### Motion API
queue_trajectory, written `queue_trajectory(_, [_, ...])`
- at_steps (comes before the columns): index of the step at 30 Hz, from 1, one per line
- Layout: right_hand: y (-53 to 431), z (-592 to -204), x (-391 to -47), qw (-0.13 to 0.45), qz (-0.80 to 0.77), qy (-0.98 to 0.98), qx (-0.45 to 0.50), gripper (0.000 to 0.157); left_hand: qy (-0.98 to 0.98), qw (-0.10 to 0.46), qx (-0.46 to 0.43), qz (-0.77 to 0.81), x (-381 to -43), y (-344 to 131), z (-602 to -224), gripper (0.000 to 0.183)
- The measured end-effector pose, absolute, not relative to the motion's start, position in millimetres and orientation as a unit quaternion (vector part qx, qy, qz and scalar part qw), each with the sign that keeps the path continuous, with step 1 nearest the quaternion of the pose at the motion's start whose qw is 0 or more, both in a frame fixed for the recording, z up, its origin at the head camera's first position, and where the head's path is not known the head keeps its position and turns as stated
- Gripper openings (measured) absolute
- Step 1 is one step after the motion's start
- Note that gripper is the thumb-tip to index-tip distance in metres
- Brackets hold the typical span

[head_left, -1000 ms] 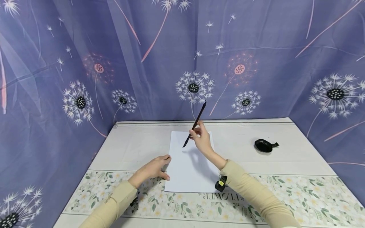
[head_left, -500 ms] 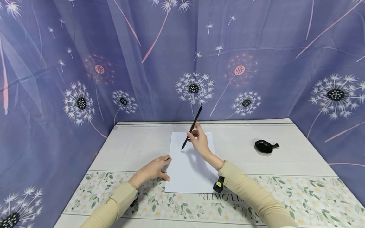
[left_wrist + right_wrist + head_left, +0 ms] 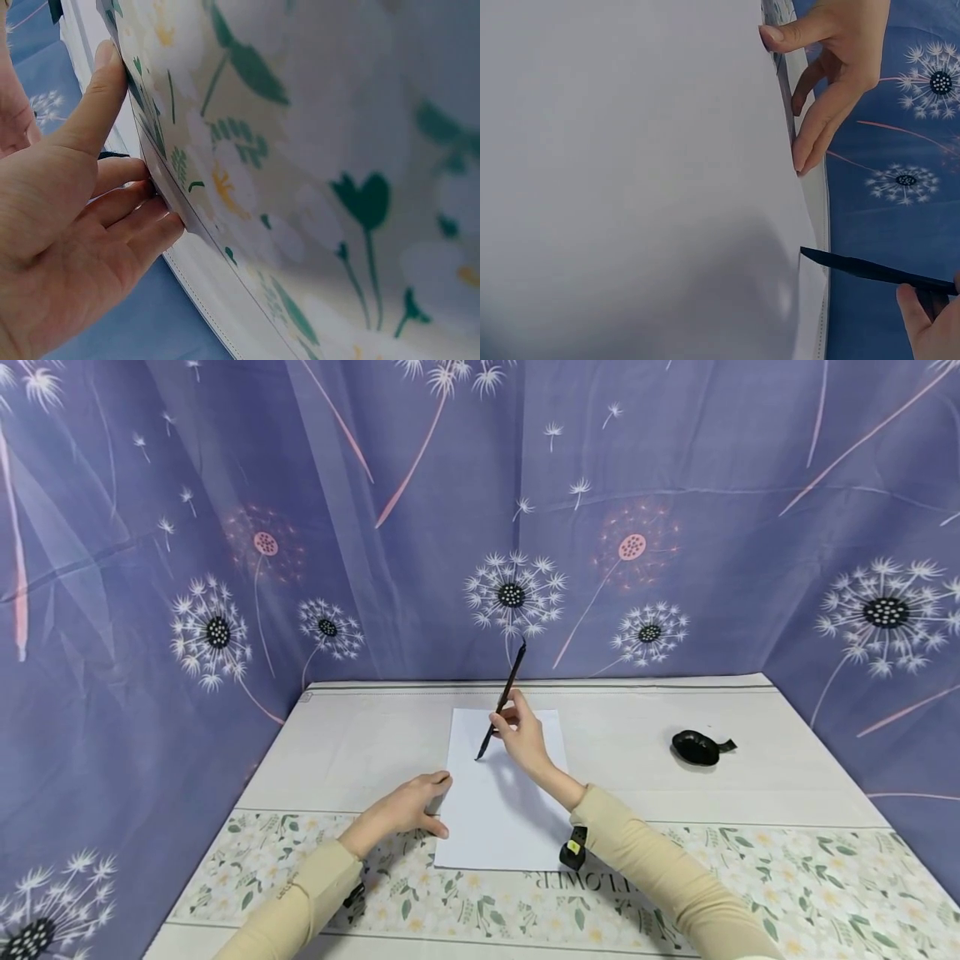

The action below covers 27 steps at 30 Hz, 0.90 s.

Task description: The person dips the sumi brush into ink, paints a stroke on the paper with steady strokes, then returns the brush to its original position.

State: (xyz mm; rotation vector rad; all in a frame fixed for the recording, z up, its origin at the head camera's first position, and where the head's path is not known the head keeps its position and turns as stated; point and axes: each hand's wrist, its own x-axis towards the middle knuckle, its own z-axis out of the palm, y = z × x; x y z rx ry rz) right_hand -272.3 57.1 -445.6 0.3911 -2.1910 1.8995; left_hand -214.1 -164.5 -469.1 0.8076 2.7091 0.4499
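Nearest: two beige sleeves [image 3: 300, 889] reach in over the floral band [image 3: 420, 906] of the tablecloth, a dark wrist gadget [image 3: 573, 853] under the right cuff. Left hand [image 3: 405, 806] lies by the left edge of the white paper [image 3: 495, 835], thumb and fingers spread, fingertips at the edge, pinching nothing. Right hand [image 3: 523, 742] is over the paper's far half, forearm angled in from the right. Grip: thumb and fingers pinch the black brush [image 3: 514, 672]. The brush crosses the fingertips; its lower part points down below the pinch, its longer part sticks up above, leaning right and away. Tip is right at the paper (touching or just off, can't tell). Well right of the paper, a small black dish [image 3: 696, 748]; behind the table, the purple dandelion curtain [image 3: 420, 602].
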Motion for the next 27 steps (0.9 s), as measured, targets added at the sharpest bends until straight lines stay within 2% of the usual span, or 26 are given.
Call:
queue_trajectory(10, [56,-455,-280,0.108,0.628,-0.76,0.124,0.024,0.938,0.143,0.273,0.16,-214,-165,-471,0.096])
queue_trajectory(27, [55,-450,-280,0.098,0.581,-0.797,0.134,0.023,0.938,0.15,0.263,0.167,-213,-164,-470,0.096])
